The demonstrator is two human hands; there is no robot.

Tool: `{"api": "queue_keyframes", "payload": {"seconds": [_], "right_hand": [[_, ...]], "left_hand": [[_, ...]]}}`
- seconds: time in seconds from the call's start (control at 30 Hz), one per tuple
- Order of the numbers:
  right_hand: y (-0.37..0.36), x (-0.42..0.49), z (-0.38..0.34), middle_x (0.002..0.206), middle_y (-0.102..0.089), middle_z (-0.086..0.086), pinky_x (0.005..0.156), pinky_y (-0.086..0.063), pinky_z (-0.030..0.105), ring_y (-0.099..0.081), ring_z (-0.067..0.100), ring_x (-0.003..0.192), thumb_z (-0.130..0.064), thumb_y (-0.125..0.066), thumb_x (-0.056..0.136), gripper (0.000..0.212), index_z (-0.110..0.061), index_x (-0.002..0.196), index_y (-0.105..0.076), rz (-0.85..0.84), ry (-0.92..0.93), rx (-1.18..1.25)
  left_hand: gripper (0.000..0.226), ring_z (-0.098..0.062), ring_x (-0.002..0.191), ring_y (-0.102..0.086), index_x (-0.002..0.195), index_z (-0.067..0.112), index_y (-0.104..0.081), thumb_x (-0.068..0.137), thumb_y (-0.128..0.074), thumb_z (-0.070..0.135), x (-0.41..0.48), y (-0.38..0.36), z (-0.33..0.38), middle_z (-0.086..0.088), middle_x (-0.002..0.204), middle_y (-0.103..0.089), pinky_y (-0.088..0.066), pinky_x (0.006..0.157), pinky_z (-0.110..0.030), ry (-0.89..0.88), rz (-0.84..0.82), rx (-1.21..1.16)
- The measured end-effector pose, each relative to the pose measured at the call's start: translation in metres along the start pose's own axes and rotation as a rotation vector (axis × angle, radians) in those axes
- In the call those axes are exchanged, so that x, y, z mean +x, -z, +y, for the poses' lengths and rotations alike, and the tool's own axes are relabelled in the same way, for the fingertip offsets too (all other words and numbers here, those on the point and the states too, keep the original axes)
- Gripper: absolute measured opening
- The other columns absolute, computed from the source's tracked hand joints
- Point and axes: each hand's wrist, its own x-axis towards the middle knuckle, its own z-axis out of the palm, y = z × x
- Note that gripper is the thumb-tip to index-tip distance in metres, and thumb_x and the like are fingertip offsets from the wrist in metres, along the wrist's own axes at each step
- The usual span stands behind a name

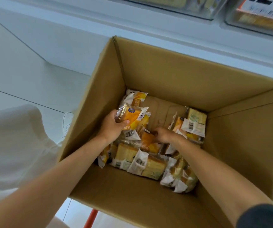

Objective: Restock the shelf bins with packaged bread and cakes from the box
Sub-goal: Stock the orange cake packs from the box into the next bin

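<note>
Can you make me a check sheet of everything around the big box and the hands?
Surface: pale tiled floor beside the box; what the box stands on is hidden.
Job's things: open cardboard box; bread and cake packets cover part of its bottom; shelf bins above hold more packets.
Clutter: orange-red bar below the box; white cloth at the left.
Hands: left hand grips an orange packet; right hand touches a second packet, grip unclear.
Cables: nothing seen.
Surroundings: white shelf front behind the box.
</note>
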Motion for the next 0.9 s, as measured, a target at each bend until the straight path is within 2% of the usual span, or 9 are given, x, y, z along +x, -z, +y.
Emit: {"api": "queue_keyframes", "payload": {"seconds": [0.07,0.13,0.3,0.37,0.5,0.57,0.67,0.8,0.9], "right_hand": [[-0.002,-0.001,0.004,0.099,-0.061,0.006,0.070,-0.042,0.031,-0.059,0.026,0.093,-0.022,-0.070,0.088,0.013,-0.015,0.095,-0.061,0.054,0.028,-0.068],[-0.001,-0.006,0.006,0.099,-0.056,0.004,0.074,-0.045,0.036,-0.056,0.026,0.092,-0.013,-0.067,0.088,0.017,-0.022,0.091,-0.053,0.079,0.044,-0.046],[0.031,-0.060,-0.010,0.105,-0.059,0.010,0.094,-0.046,0.043,-0.058,0.027,0.103,-0.011,-0.060,0.095,0.020,-0.008,0.115,-0.060,0.215,0.088,-0.011],[0.057,-0.094,-0.022,0.110,-0.057,0.012,0.094,-0.044,0.040,-0.057,0.028,0.106,-0.013,-0.060,0.096,0.030,-0.007,0.125,-0.060,0.304,0.150,-0.054],[0.099,-0.163,-0.047,0.097,-0.053,-0.011,0.091,-0.043,0.023,-0.054,0.008,0.099,-0.010,-0.061,0.094,0.036,-0.010,0.130,-0.059,0.388,0.298,-0.013],[0.112,-0.196,-0.061,0.098,-0.056,-0.013,0.089,-0.043,0.018,-0.055,0.001,0.094,-0.011,-0.059,0.096,0.035,-0.012,0.130,-0.059,0.435,0.331,0.012],[0.128,-0.238,-0.071,0.099,-0.055,-0.002,0.080,-0.040,0.019,-0.052,0.001,0.089,-0.014,-0.055,0.098,0.025,-0.013,0.121,-0.062,0.570,0.384,-0.056],[0.145,-0.292,-0.074,0.099,-0.059,-0.008,0.073,-0.037,0.016,-0.054,-0.007,0.085,-0.016,-0.053,0.100,0.014,-0.023,0.111,-0.060,0.647,0.396,-0.098],[0.154,-0.331,-0.076,0.108,-0.060,-0.015,0.076,-0.040,0.008,-0.057,-0.009,0.094,-0.024,-0.050,0.102,0.030,-0.021,0.131,-0.055,0.660,0.366,-0.091]], "left_hand": [[0.024,-0.014,0.100,-0.066,0.111,0.020,-0.059,0.090,-0.070,0.015,0.000,-0.002,0.001,0.001,0.108,-0.069,-0.055,0.089,-0.034,0.002,-0.008,-0.016],[0.025,-0.016,0.103,-0.066,0.113,0.022,-0.059,0.091,-0.068,0.015,-0.001,-0.004,0.003,0.001,0.110,-0.069,-0.055,0.090,-0.035,0.005,-0.019,-0.027],[0.018,-0.016,0.100,-0.066,0.106,0.025,-0.060,0.093,-0.065,0.013,-0.009,-0.006,0.017,0.010,0.096,-0.066,-0.051,0.077,-0.021,-0.045,-0.014,-0.018],[0.017,-0.017,0.100,-0.066,0.102,0.027,-0.059,0.094,-0.065,0.013,-0.014,-0.007,0.032,0.009,0.097,-0.067,-0.054,0.084,-0.030,-0.055,-0.024,-0.048],[0.008,-0.016,0.096,-0.067,0.103,0.025,-0.060,0.095,-0.063,0.023,-0.029,-0.014,0.069,-0.001,0.104,-0.070,-0.053,0.096,-0.044,-0.095,-0.149,-0.151],[0.031,-0.018,0.099,-0.068,0.103,0.020,-0.063,0.092,-0.058,0.049,-0.044,-0.020,0.096,0.000,0.100,-0.072,-0.055,0.094,-0.048,-0.136,-0.267,-0.130],[0.066,-0.018,0.103,-0.071,0.119,0.024,-0.063,0.083,-0.039,0.073,-0.065,-0.028,0.139,-0.002,0.110,-0.074,-0.060,0.084,-0.036,-0.090,-0.484,-0.209],[0.046,-0.018,0.115,-0.064,0.123,0.025,-0.060,0.083,-0.066,0.048,-0.091,-0.032,0.191,0.003,0.124,-0.066,-0.059,0.085,-0.034,-0.191,-0.667,-0.089],[0.046,-0.022,0.118,-0.063,0.125,0.020,-0.059,0.082,-0.070,0.032,-0.101,-0.035,0.227,-0.002,0.127,-0.066,-0.057,0.091,-0.040,-0.166,-0.807,-0.083]]}}
